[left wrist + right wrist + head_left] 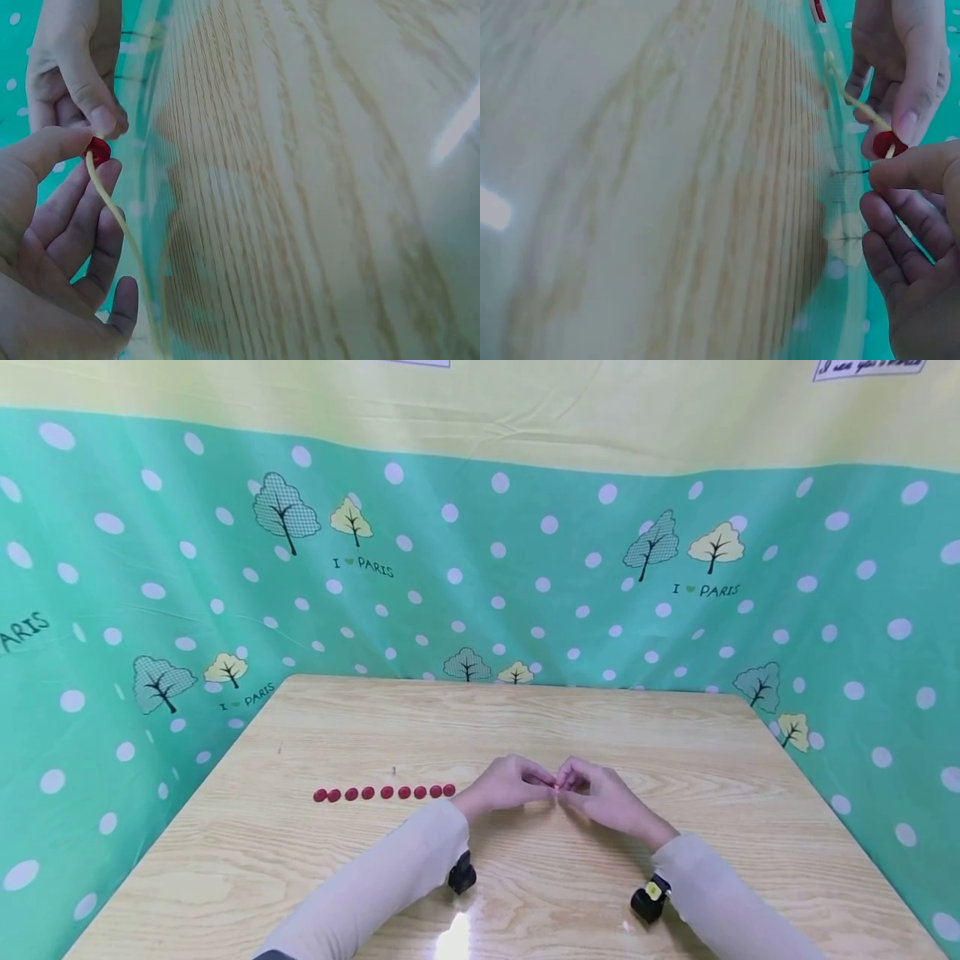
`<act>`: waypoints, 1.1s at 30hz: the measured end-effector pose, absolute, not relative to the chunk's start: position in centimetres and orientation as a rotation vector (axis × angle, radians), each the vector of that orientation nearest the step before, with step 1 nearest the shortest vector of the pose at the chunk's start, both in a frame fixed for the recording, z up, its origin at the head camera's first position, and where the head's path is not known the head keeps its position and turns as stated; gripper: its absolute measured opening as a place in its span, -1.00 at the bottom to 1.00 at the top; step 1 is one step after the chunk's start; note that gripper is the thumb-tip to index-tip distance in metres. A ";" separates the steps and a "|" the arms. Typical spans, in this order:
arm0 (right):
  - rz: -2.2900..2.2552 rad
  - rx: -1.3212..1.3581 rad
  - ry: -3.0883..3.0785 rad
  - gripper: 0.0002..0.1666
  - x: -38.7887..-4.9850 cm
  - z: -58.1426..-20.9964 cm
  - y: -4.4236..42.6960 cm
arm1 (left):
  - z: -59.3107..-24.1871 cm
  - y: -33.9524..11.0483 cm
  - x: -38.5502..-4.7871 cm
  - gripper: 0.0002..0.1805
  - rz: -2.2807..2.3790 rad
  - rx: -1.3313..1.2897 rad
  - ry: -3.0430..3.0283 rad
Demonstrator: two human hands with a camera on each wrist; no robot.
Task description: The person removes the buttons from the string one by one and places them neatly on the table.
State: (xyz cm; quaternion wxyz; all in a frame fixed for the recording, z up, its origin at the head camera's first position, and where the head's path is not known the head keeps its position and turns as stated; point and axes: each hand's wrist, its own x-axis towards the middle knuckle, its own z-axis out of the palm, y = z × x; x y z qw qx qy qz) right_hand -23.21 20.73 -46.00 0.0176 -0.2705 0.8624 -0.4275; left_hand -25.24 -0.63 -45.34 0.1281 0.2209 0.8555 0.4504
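A small round red bead (pixel 100 150) is pinched between the thumb and a finger of my left hand (pixel 513 783). A pale yellow cord (pixel 120 210) passes through it and trails away from the left side. My right hand (pixel 600 789) meets the left over the table, its thumb and forefinger pinching the short cord end by the bead (pixel 885 142). That fingertip contact is partly hidden. The right hand's other fingers curl loosely, without anything in them. To the left of my left hand lies a row of several red beads (pixel 387 792).
The hands are above a light wood-grain table (pixel 360 718). A green and yellow dotted curtain (pixel 465 568) hangs behind it and along both sides. Black wrist cameras (pixel 462 872) hang below the beige sleeves (pixel 382 885). A tiny dark mark (pixel 393 770) shows beyond the row.
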 end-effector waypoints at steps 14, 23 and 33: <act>-1.249 -0.717 2.679 -0.77 -23.4 -46.2 21.3 | -44.2 -1.5 -24.9 -0.75 1.309 0.619 2.491; -1.224 -0.703 2.718 -0.86 -23.2 -46.0 21.1 | -44.4 -2.1 -25.0 -0.73 1.288 0.649 2.523; -1.196 -0.669 2.715 -0.87 -23.1 -46.1 21.7 | -44.1 -4.3 -25.4 -0.73 1.275 0.633 2.543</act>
